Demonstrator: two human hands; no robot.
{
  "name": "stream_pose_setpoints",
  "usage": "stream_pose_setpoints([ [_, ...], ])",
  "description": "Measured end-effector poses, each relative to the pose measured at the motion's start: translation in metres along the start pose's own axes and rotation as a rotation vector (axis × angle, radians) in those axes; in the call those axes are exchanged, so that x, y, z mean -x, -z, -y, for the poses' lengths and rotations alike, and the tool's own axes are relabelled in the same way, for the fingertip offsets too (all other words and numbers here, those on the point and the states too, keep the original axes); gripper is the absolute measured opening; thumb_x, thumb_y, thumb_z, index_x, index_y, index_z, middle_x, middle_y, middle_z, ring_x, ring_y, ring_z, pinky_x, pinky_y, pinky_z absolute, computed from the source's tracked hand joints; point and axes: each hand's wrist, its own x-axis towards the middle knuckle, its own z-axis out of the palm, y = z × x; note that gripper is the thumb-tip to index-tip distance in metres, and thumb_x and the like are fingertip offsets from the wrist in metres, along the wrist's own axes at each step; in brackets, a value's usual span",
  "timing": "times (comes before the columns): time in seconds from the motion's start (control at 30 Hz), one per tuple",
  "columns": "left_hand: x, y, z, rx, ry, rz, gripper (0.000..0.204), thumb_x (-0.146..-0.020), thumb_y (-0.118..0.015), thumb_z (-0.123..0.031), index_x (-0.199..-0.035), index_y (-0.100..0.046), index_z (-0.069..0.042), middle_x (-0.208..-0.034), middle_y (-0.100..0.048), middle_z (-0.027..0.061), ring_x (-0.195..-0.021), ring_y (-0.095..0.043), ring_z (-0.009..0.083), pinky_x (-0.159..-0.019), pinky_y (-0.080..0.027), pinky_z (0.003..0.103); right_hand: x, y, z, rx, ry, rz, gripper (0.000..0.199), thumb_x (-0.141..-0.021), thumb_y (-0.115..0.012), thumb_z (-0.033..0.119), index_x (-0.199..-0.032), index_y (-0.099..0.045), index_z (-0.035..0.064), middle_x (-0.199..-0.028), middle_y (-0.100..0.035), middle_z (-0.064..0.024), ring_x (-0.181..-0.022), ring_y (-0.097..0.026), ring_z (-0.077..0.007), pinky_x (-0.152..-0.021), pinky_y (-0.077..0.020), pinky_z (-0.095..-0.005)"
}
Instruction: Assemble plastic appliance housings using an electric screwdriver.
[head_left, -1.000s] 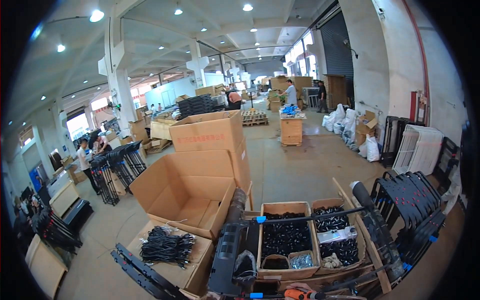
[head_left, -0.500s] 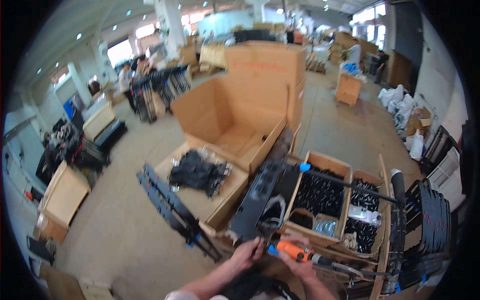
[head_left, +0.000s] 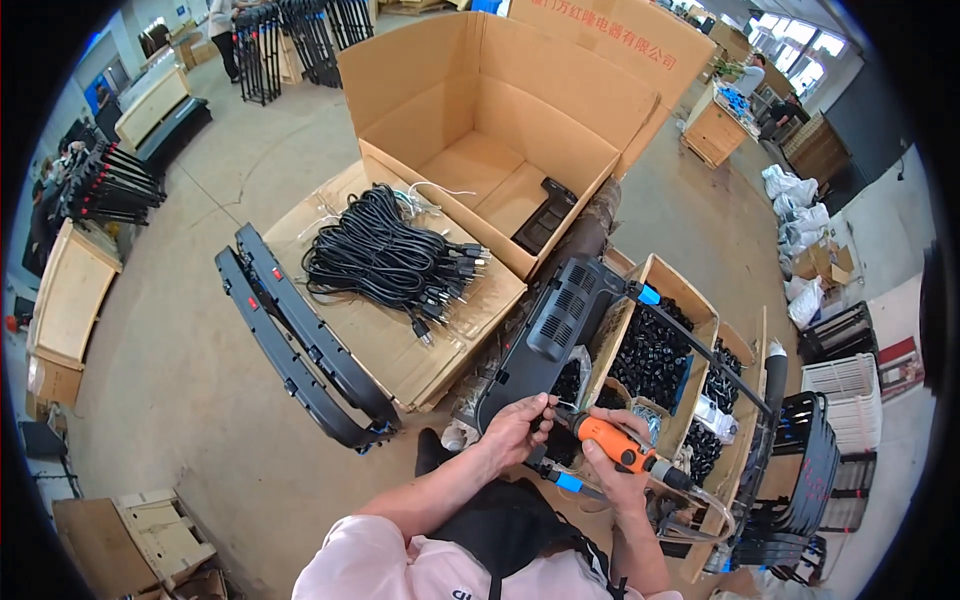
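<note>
At lower centre, the right hand grasps an orange, cylindrical power screwdriver; the left hand has its fingertips pinched together by the driver's tip, anything small between them too hidden to make out. Right of centre, an open tan cardboard box holds small black parts. The large brown cardboard carton, upper centre, contains a black plastic piece. Brownish floor stretches down the left.

Cables lie left of the power tool.
</note>
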Motion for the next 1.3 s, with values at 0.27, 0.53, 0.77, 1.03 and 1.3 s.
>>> stream_pose_setpoints([
  [0.27, -0.026, -0.021, -0.028, 0.281, 0.008, 0.014, 0.027, -0.111, -0.056, -0.031, -0.122, -0.061, -0.007, -0.085, -0.057, -0.0017, -0.071, -0.052, 0.0103, -0.058, -0.042, 0.023, -0.064, -0.023, 0.009, 0.044, -0.048, -0.052, 0.053, -0.088, -0.077, -0.001, -0.134, -0.051, 0.0032, -0.131, -0.067, -0.0185, -0.121, -0.065, -0.0249, -0.108, -0.0514, -0.0403],
  [0.53, -0.05, -0.015, -0.039, 0.103, -0.121, -0.131, 0.036, -0.114, -0.044, -0.037, -0.12, -0.063, -0.007, -0.089, -0.059, -0.0008, -0.072, -0.055, 0.0128, -0.064, -0.045, 0.028, -0.131, -0.041, 0.004, 0.098, -0.074, -0.031, 0.051, -0.088, -0.078, -0.001, -0.132, -0.053, 0.0029, -0.128, -0.069, -0.0165, -0.121, -0.065, -0.0236, -0.106, -0.0525, -0.0385],
  [0.77, -0.055, -0.005, -0.037, 0.081, -0.088, -0.185, 0.036, -0.115, -0.043, -0.037, -0.117, -0.063, -0.007, -0.091, -0.061, 0.0008, -0.075, -0.057, 0.014, -0.065, -0.045, 0.03, -0.178, -0.053, -0.027, 0.08, -0.12, 0.006, 0.048, -0.087, -0.079, 0.001, -0.129, -0.056, 0.0032, -0.126, -0.069, -0.014, -0.119, -0.066, -0.0214, -0.107, -0.0522, -0.0369],
  [1.03, -0.057, 0.005, -0.034, 0.132, -0.088, -0.123, 0.035, -0.114, -0.045, -0.035, -0.119, -0.063, -0.006, -0.096, -0.065, 0.0047, -0.077, -0.061, 0.0147, -0.065, -0.049, 0.029, -0.192, -0.064, -0.043, 0.154, -0.163, 0.098, 0.051, -0.088, -0.079, 0.003, -0.132, -0.055, 0.0033, -0.126, -0.069, -0.0124, -0.12, -0.065, -0.0194, -0.106, -0.0519, -0.034],
  [1.3, -0.056, 0.004, -0.03, -0.054, -0.18, -0.064, 0.03, -0.114, -0.049, -0.027, -0.122, -0.065, -0.004, -0.099, -0.065, 0.003, -0.08, -0.06, 0.0111, -0.067, -0.049, 0.027, -0.203, -0.069, -0.042, 0.214, -0.132, 0.25, 0.036, -0.088, -0.076, 0.0, -0.121, -0.061, 0.0014, -0.128, -0.068, -0.017, -0.12, -0.065, -0.0217, -0.105, -0.0523, -0.036],
])
